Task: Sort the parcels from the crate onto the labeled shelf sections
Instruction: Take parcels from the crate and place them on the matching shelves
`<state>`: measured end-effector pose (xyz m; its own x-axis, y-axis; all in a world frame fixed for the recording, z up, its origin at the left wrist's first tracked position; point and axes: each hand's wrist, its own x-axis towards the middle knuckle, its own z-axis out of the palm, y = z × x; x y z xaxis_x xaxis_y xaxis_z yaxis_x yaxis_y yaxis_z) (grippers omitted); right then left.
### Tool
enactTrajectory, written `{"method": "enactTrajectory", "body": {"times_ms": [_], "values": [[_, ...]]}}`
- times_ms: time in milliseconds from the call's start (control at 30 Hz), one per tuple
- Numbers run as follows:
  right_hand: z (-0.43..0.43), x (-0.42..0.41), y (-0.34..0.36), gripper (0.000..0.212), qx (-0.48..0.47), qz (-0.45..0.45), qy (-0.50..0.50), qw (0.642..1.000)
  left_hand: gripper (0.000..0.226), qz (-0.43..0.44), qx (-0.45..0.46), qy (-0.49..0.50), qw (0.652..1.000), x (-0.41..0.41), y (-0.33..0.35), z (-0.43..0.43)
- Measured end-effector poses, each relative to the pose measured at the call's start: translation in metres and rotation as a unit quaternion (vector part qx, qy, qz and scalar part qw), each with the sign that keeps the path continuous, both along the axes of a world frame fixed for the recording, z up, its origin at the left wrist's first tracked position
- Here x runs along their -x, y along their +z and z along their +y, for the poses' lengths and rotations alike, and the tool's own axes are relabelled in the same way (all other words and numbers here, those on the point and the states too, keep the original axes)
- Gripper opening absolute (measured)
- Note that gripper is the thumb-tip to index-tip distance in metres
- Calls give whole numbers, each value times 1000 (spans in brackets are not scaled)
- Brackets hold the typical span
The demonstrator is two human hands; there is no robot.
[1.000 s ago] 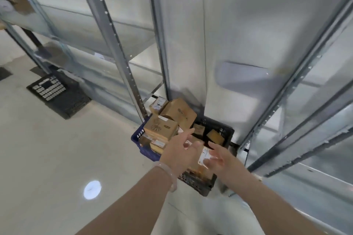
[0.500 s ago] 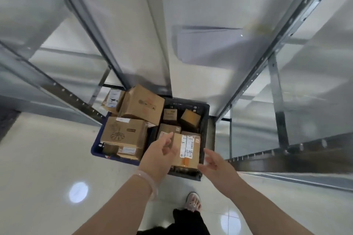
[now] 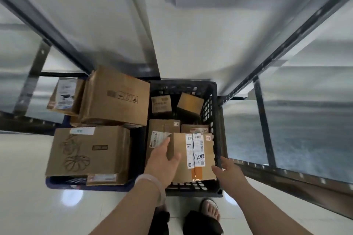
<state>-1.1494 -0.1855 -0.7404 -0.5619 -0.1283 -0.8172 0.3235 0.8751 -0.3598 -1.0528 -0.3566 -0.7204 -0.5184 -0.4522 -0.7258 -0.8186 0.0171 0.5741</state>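
Glossy floor (image 3: 28,206): black crate (image 3: 218,120) holds parcels (image 3: 161,104) (left hand (image 3: 162,160) grips labelled parcel (image 3: 198,150)).

- brown cardboard parcel (image 3: 209,151), lower centre of the frame, inside the black plastic lattice crate (image 3: 214,105): long white shipping label (image 3: 198,144) on its top face. handwritten black "4044" stands near the label's lower end. barcodes sit above and below the number; the small print is too blurred to read.
- same parcel, upper right corner: small red-and-white square sticker (image 3: 208,138), sign not legible.
- large tan cardboard box (image 3: 114,82), upper left of centre: printed row of handling pictograms (image 3: 122,98), no wording readable.
- wide brown cardboard box (image 3: 108,158), lower left: line-drawn flowers (image 3: 76,162), small dark printed block (image 3: 100,147), and white sticker (image 3: 82,131) with green characters, unreadable.
- flat brown cardboard parcel (image 3: 164,126), centre: white barcode label (image 3: 155,139), unreadable.
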Motion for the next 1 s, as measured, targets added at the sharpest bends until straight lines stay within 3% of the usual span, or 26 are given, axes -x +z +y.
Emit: {"method": "enactTrajectory", "body": {"times_ms": [233, 367, 500, 633, 800, 1000], "values": [[-18, 3, -109, 62, -10, 4, -70, 997, 77, -65, -55, -30, 996, 15, -124, 7], [-25, 0, -133, 73, -41, 24, -68, 997, 82, -65, -59, -26, 996, 12, -144, 13], [-26, -3, -108, 67, 3, 21, -143, 989, 80, -54, -37, -6, 998, 8, -120, 3], [-31, -4, -37, 34, 81, 75, -168, 980, 80, -5, 10, -4, 1000, 14, -49, -13], [-47, -3, 105, 34, 143, 143, -165, 965, 75, 36, 47, 6, 998, 15, 91, -35], [-57, -16, 296, 41, 204, 249, -156, 934, 68, 147, 113, 7, 983, -1, 283, -53]]}}
